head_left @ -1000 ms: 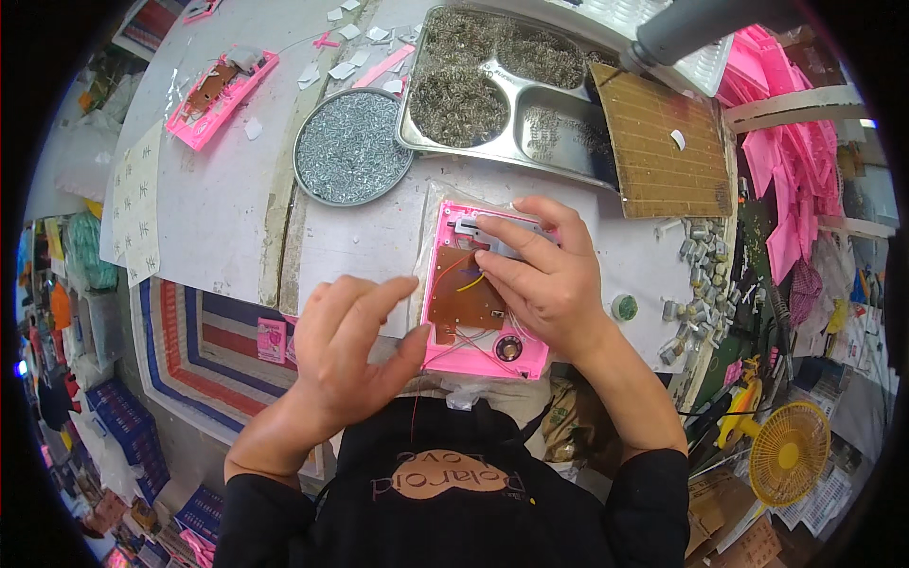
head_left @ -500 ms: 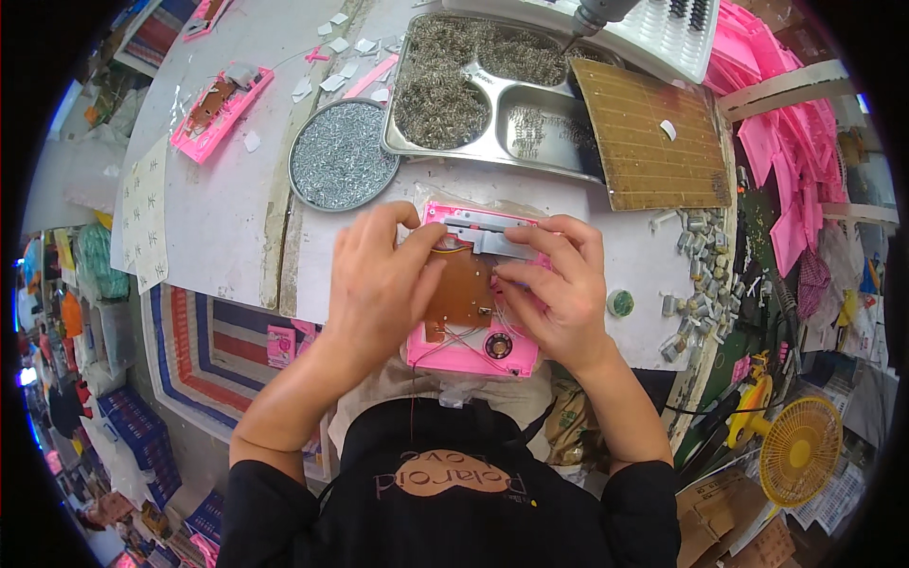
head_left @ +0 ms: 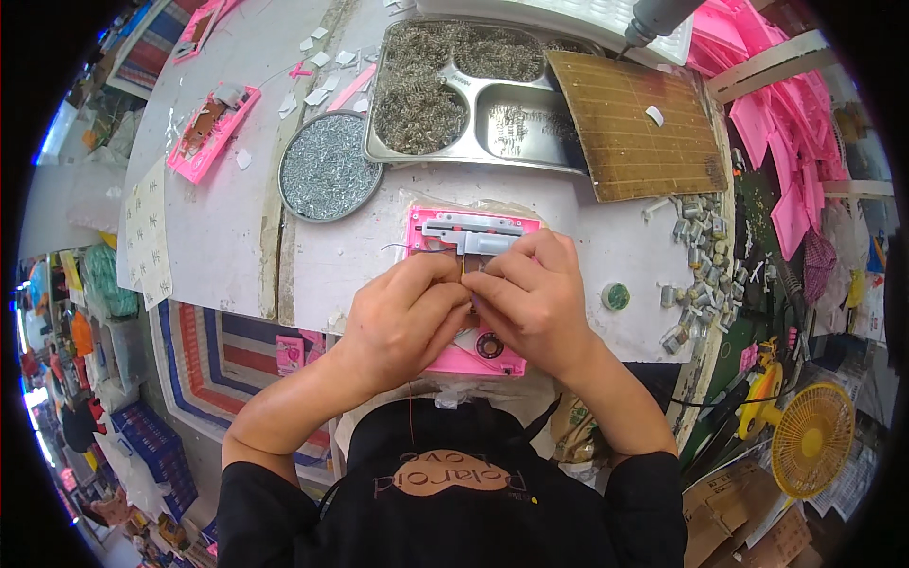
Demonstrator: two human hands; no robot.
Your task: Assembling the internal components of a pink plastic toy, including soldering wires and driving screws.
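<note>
A pink plastic housing lies in front of me, with a grey sliding-type plastic part along its far end. My left hand and my right hand are both closed, fingertips pinched together over the middle of the housing. A thin yellowish wire runs down to where the fingertips meet. Another wire, dark and thin, pokes out past the housing's left edge. Most of the brown circuit board is covered by my hands. Below them shows a small round black speaker-like part.
Beyond the housing are a round tray of small screws and a steel compartment tray of springs. A brown board leans on it, beneath a power screwdriver. Small metal motors lie right; another pink housing lies left.
Both hands have moved from the grey part toward the middle of the housing, and their fingertips have come together. The grey part is now uncovered, and a dark wire sticks out left.
</note>
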